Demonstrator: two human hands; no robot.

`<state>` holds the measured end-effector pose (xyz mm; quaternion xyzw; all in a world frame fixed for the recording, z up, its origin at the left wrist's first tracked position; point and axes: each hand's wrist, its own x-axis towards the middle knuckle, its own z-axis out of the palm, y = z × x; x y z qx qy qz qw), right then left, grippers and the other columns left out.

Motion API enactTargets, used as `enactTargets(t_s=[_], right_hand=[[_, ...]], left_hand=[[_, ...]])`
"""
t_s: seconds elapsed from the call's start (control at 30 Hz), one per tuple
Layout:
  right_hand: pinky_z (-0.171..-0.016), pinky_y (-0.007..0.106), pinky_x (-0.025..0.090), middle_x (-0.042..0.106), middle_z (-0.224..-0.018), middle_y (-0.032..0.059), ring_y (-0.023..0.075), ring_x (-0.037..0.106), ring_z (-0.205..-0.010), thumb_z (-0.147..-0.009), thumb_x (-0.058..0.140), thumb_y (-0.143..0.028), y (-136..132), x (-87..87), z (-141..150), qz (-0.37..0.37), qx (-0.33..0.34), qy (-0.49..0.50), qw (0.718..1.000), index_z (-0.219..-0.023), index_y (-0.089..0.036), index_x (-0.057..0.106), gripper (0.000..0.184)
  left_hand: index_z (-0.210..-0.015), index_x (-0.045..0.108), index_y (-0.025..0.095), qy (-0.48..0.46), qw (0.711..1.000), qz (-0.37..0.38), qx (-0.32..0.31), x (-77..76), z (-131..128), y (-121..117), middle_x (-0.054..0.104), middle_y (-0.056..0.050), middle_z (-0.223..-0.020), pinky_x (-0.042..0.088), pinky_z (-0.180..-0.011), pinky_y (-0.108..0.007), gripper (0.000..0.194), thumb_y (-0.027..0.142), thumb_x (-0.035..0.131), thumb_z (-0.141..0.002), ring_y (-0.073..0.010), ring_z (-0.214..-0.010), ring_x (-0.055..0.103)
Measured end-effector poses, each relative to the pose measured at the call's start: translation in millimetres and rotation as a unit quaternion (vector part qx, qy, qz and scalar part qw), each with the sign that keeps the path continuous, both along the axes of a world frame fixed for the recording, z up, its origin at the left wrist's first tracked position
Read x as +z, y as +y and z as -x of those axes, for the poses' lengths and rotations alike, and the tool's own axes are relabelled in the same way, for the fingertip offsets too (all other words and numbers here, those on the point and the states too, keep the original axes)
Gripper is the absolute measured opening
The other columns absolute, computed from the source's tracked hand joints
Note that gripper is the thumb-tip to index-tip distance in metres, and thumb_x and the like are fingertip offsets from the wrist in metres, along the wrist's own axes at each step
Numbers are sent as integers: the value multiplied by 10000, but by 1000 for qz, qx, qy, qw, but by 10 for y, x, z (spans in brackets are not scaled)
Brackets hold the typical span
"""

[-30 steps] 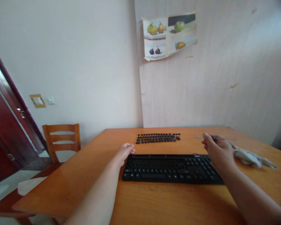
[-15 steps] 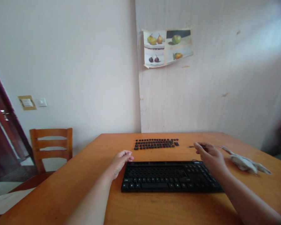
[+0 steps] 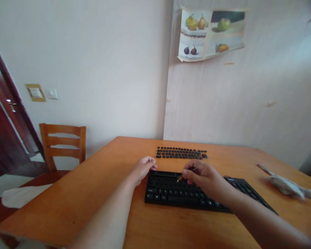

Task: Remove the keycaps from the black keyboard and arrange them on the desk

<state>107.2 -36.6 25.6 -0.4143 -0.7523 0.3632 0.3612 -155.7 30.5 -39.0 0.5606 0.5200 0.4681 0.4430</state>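
Note:
A black keyboard (image 3: 186, 200) lies on the wooden table, its upper rows on the left side bare of keycaps and its lower rows still fitted. At its back left corner, my left hand (image 3: 142, 169) has its fingers curled against the edge. Over the bare rows is my right hand (image 3: 200, 174), closed around a slim brush (image 3: 180, 178) whose tip points down and left toward the keyboard. The brush's handle is mostly hidden by my fingers. Behind the keyboard, loose black keycaps (image 3: 180, 153) lie in several rows.
A greyish cloth or glove (image 3: 285, 185) lies on the right of the wooden table (image 3: 93, 193). A wooden chair (image 3: 63, 141) stands beyond the left edge. Fruit pictures (image 3: 209, 34) hang on the wall behind.
My right hand has moved left with the brush, from the keyboard's right side to above its bare rows. My left hand stays at the corner. The view has shifted.

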Motion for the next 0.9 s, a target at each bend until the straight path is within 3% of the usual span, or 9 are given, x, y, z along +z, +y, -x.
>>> enactTargets(t_s=[0.13,0.27,0.7,0.9], right_hand=[[-572,239,405,610,-690,-6,125,545,-624,-890,576,-401,-106,-15,443,-9,56,-41,998,-877,-185,606,219],[-563,232,390,606,-689,-12,118,537,-619,-884,590,-331,-124,-27,664,-20,84,-69,994,-880,-182,614,151],[-530,232,348,574,-654,-23,107,493,-577,-877,582,-275,-84,-81,772,-18,88,-138,986,-870,-179,610,100],[-572,238,382,589,-682,-19,118,522,-615,-873,583,-285,-42,-208,810,-35,74,-138,987,-873,-181,617,109]], left_hand=[[-876,622,170,-6,1000,-4,-4,-7,-17,3,713,-63,-813,473,-759,-305,278,434,596,-791,-175,-738,639],[-840,618,165,-8,1000,-3,1,-7,-42,1,711,-70,-796,476,-736,-307,230,389,590,-795,-167,-697,629],[-812,609,170,-3,1000,-5,1,-11,-69,13,710,-76,-772,489,-729,-311,168,333,594,-776,-174,-702,638],[-836,605,169,17,1000,-12,-2,-20,-62,20,707,-49,-767,495,-718,-278,122,254,573,-755,-154,-706,642]])
